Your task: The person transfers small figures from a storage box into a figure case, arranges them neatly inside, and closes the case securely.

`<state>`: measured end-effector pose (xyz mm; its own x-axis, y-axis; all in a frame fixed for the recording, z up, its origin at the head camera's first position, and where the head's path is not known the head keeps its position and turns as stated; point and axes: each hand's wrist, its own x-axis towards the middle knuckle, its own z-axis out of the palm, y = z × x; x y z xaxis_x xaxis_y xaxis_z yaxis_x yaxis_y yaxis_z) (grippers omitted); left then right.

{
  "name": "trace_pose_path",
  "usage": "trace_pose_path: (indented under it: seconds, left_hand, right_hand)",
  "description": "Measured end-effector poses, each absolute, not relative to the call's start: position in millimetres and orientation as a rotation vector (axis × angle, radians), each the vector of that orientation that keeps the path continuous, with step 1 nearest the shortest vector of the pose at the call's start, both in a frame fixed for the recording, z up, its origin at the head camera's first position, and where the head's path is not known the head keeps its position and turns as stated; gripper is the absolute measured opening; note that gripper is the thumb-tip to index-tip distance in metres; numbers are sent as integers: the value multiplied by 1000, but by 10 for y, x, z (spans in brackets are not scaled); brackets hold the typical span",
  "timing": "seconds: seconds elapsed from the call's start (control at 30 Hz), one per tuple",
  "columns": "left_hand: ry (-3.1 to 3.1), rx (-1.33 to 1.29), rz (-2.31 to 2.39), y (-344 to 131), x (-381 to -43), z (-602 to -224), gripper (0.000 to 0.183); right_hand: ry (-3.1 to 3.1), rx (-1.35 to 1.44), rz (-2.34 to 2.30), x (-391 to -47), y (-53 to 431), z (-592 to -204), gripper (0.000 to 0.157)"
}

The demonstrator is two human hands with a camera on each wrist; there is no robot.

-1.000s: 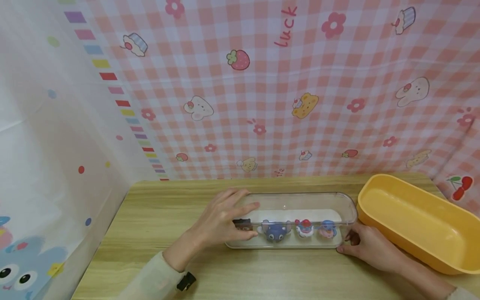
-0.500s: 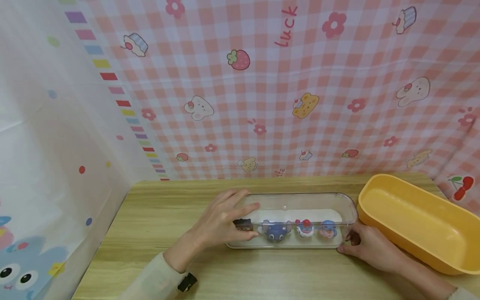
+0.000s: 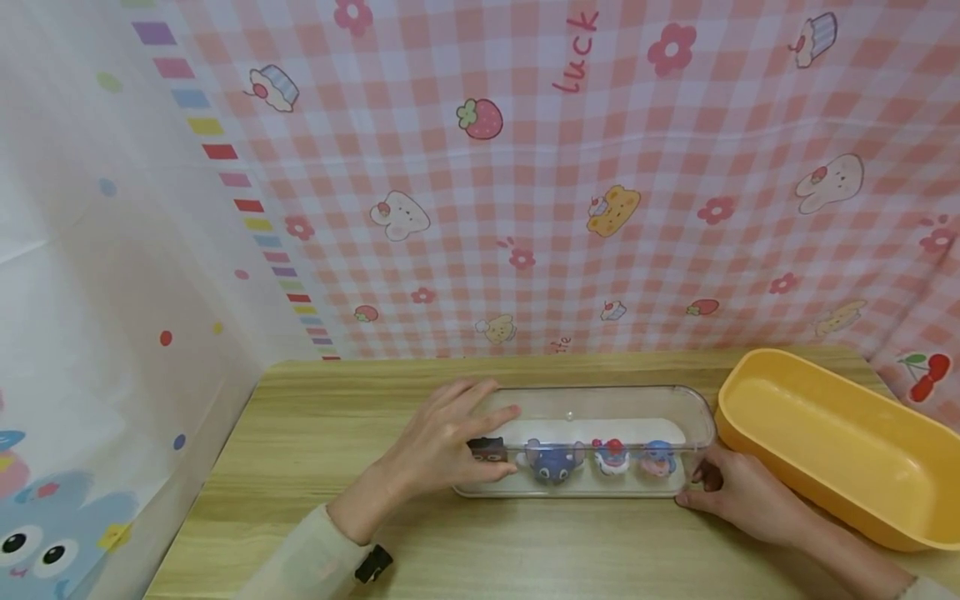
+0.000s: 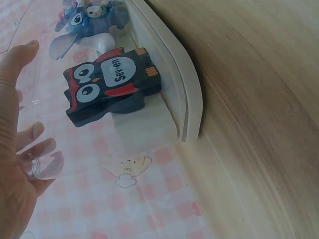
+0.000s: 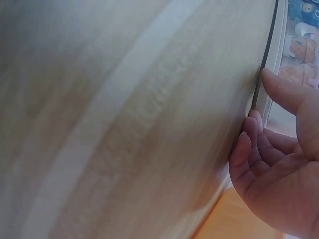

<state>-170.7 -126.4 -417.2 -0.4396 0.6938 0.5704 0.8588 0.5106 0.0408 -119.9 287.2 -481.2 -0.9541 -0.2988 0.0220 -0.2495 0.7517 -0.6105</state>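
Note:
A long clear plastic display box (image 3: 600, 404) with a pale base stands on the table, several small figures inside it. My left hand (image 3: 438, 437) grips its left end, thumb along the front and fingers spread over the top and back. The right hand (image 3: 746, 496) holds the front right corner; in the right wrist view its thumb (image 5: 286, 92) lies at the base edge, fingers curled beside it. Within are a black owl figure (image 4: 109, 84) marked "Seven", a blue big-eared figure (image 3: 553, 462), a red-topped white figure (image 3: 611, 457) and a blue-and-pink one (image 3: 658, 458).
A yellow plastic tub (image 3: 840, 450) stands at an angle close behind the right hand. The wood-grain table (image 3: 322, 417) meets a pink checked cloth (image 3: 525, 175) at the back. A white printed cloth (image 3: 82, 267) hangs on the left.

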Motion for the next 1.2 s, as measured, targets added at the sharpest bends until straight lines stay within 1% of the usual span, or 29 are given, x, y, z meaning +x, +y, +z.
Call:
trace_pose_path:
  seconds: [0.5,1.2]
  left_hand:
    - [-2336,-1261,-519,-1268,-1725,-4167,69]
    - [-2443,-1204,-505,-1267,-1699,-4157,73]
  right_hand:
    - [2876,-463,-1005,-1196,2866,-4822,35]
    - [2876,-452,-1021,-1190,2857,-4812,35]
